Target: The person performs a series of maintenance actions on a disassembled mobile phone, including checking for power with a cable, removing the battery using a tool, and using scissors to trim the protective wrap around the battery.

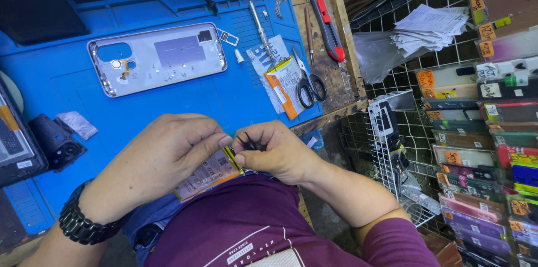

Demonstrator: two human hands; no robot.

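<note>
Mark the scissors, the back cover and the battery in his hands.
scissors (310, 85), head view, on the black handles.
back cover (162, 57), head view, on its inner face.
battery (207, 174), head view, on its label side.

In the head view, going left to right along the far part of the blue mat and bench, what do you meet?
Phone back cover → small white cap → metal screwdriver → scissors → red and black utility knife → stack of white papers.
</note>
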